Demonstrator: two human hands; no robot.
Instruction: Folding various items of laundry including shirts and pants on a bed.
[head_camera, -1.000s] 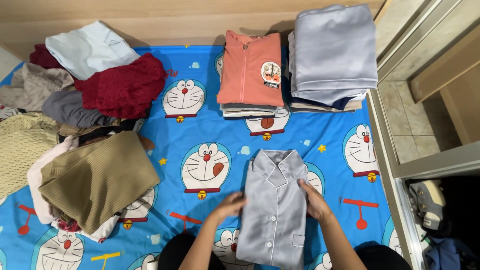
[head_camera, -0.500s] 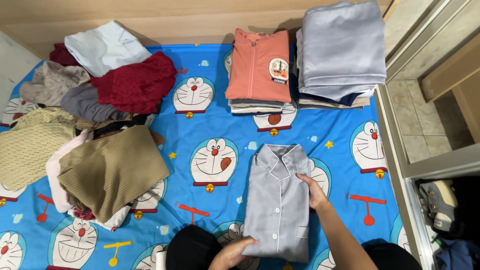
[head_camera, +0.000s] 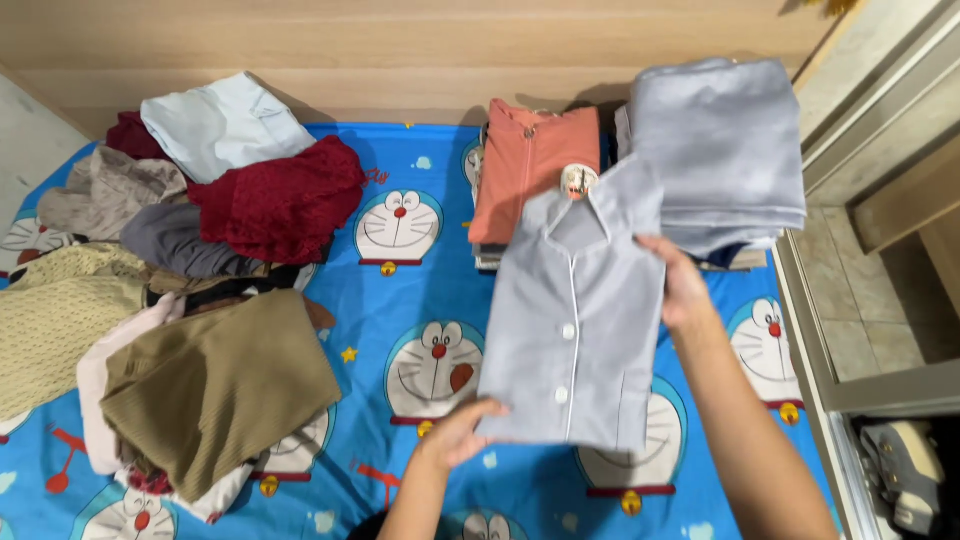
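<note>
Nearest the camera, the left hand (head_camera: 462, 432) grips the bottom corner of a folded grey shirt (head_camera: 575, 320), fingers clamped on the cloth; the right hand (head_camera: 680, 285) pinches its upper right edge, holding it lifted over the blue cartoon-print bedsheet (head_camera: 400, 300). This shirt looks fully folded. To the left a heap of unfolded clothes (head_camera: 180, 300) remains. Farther off stand two finished piles: an orange top (head_camera: 525, 165) with a small round badge, and folded grey cloth (head_camera: 720, 145).

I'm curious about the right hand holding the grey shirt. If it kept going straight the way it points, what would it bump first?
Probably the tall grey folded stack: the right hand points up toward it, though depth is unclear.
</note>
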